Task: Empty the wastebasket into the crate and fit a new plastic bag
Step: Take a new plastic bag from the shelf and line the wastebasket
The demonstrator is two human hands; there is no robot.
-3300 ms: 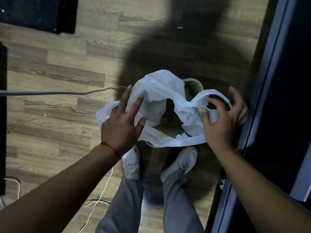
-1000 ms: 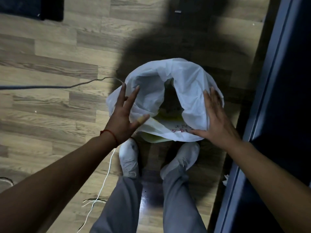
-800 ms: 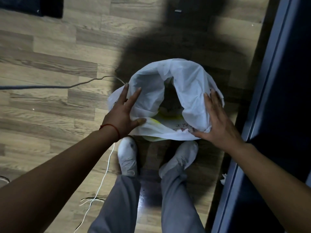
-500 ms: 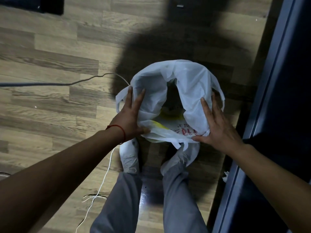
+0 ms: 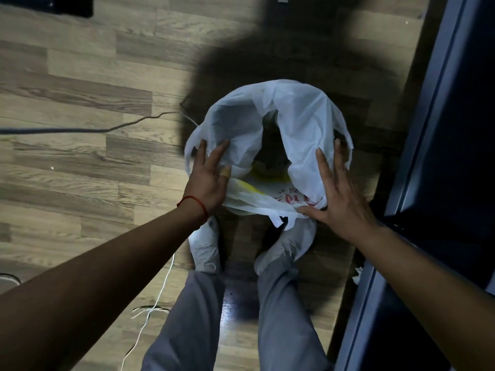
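A white plastic bag (image 5: pixel 302 124) with red print on its near edge lies spread over the mouth of the wastebasket, which stands on the floor just ahead of my feet. The basket is almost wholly hidden; only a yellowish strip of rim (image 5: pixel 247 187) shows through the plastic, with a dark inside (image 5: pixel 270 145). My left hand (image 5: pixel 211 178) lies flat against the bag's left side, fingers straight and thumb on the top edge. My right hand (image 5: pixel 337 191) presses flat on the right side, thumb along the near edge. No crate is in view.
I stand on a wood-pattern floor (image 5: pixel 80 170). A grey cable (image 5: pixel 107 129) runs in from the left to the basket. White cords (image 5: pixel 150 309) lie by my left foot. Dark furniture (image 5: pixel 442 156) stands close on the right, and a dark object (image 5: pixel 69 6) at top left.
The bag, first bunched and held up by its handles, has been opened out and drawn down over the basket's rim. Both hands slid down its sides and now rest flat on it.
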